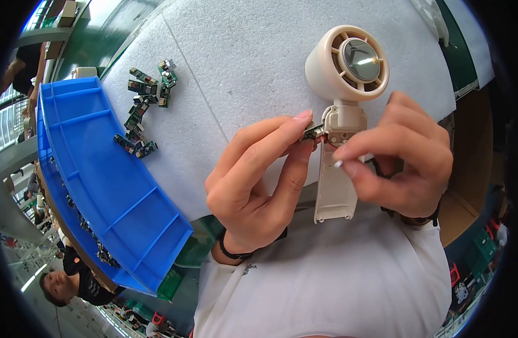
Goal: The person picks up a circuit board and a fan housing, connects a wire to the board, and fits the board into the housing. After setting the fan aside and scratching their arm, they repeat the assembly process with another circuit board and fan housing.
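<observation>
A cream handheld fan lies on the white foam sheet, its round head away from me. Its handle is an opened, hollow shell that points toward my body. Beside the neck of the fan, my left hand pinches a small green circuit board between thumb and fingertips. Thin red and dark wires run near the board at the handle's top. My right hand is closed over the handle, thumb and forefinger pinching a small white plug. Whether a wire joins this plug is hard to see.
Several loose circuit boards lie in a cluster on the foam sheet at left. A blue plastic bin stands at the left edge, with more boards beyond its wall. A cardboard box is at right. Another person is at lower left.
</observation>
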The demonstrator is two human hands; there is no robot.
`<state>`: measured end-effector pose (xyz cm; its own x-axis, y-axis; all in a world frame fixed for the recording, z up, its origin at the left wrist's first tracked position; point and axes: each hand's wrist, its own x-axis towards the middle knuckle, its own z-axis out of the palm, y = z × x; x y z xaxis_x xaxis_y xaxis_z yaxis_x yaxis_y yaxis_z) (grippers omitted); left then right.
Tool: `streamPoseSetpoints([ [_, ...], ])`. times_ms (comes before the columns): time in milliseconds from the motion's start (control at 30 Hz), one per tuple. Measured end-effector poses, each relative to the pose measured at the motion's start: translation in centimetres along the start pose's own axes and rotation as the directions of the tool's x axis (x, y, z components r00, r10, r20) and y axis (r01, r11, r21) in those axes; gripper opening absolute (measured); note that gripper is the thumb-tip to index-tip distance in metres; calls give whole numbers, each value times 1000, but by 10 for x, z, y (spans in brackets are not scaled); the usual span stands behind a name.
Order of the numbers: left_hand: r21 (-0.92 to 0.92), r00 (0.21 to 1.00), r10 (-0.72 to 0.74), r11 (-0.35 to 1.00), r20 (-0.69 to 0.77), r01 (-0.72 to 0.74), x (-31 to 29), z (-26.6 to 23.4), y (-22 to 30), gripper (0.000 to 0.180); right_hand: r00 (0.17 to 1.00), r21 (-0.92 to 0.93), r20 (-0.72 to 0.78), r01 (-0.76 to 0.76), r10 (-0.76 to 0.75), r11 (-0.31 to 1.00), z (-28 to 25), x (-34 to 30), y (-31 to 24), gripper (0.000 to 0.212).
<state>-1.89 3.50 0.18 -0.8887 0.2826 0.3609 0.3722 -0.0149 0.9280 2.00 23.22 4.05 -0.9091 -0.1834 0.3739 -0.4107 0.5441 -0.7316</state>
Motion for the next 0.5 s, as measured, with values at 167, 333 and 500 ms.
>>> streamPoseSetpoints([
  [167,39,999,44,998,31,-45,0,0,-1,40,980,-221,-195,-93,49,971,5,0,-3,22],
  [333,45,996,73,996,45,-75,0,2,-1,41,975,-253,-219,-15,-42,967,11,-1,1,23],
  [500,42,996,76,996,49,-78,-1,1,-2,42,971,-235,-233,2,-58,972,16,0,5,23],
])
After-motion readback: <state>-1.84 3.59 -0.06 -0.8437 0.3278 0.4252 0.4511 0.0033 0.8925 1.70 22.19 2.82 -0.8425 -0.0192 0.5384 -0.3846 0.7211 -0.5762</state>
